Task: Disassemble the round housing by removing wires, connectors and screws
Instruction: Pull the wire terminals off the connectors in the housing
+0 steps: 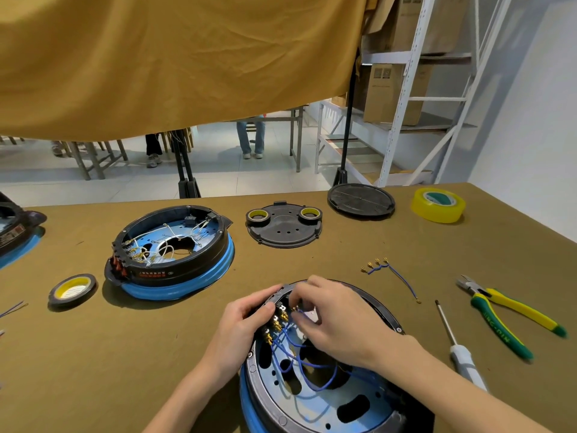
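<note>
Head view: the round housing [315, 385] lies flat on the desk [156, 345] with its open side up, its terminal block at the far rim, just under both hands. Being round, it has no clear long axis. The left hand [246, 314] curls over the outside of that far rim, fingers wrapped on the black edge, a closed grip on the housing. The right hand [331, 310] reaches in from the other side, its fingertips [295, 300] bunched together in a pinch at the brass connectors [278, 323]; whether they nip a connector or a wire end cannot be told. Blue wires [299, 360] loop inside the housing, nearer the person than the grip. Right of the right hand, well apart, lie a loose wire bundle [387, 270], a screwdriver [459, 348] and pliers [505, 314]. Beyond the left hand sits a second housing [175, 251] holding white wires, and a black cover plate [284, 226] carrying two tape rolls.
</note>
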Available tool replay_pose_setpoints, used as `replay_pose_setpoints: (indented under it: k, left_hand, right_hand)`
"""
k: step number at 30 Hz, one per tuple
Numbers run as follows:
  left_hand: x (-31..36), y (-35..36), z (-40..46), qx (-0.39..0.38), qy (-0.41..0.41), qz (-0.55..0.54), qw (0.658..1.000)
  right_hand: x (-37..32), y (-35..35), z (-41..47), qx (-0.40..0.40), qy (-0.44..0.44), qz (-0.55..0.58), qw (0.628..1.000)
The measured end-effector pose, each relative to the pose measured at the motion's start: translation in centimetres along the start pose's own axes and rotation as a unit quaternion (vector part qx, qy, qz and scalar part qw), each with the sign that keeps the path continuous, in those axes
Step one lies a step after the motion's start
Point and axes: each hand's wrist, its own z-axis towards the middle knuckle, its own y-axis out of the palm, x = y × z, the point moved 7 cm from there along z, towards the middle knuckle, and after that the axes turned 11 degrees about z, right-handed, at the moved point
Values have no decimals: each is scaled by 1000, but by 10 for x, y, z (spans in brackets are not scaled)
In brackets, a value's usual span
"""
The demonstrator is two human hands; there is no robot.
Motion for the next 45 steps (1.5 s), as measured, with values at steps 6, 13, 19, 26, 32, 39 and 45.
replay_pose_setpoints:
  k: [6, 13, 19, 26, 32, 39, 45]
  left_hand:
    - [1, 0, -1, 7, -2, 10, 1000]
    - [0, -2, -1, 12, -4, 21, 1000]
    - [0, -2, 0, 9, -8, 22, 1000]
    - [0, -3, 1, 8, 1, 24, 1000]
    - [0, -2, 1, -2, 2, 16, 1000]
    - [0, -2, 0, -4, 0, 8, 1000]
    - [1, -1, 0, -4, -2, 7, 1000]
  right_hand:
    - [-3, 10, 3, -11, 3, -83, 996]
    - [-4, 16, 8, -17, 1, -54, 998]
    - [1, 16, 10, -28, 1, 22, 999]
    - [4, 17, 11, -30, -5, 53, 998]
    - [4, 17, 9, -33, -4, 76, 997]
    - [6, 15, 6, -46, -4, 84, 995]
    - [5, 12, 2, -38, -9, 57, 998]
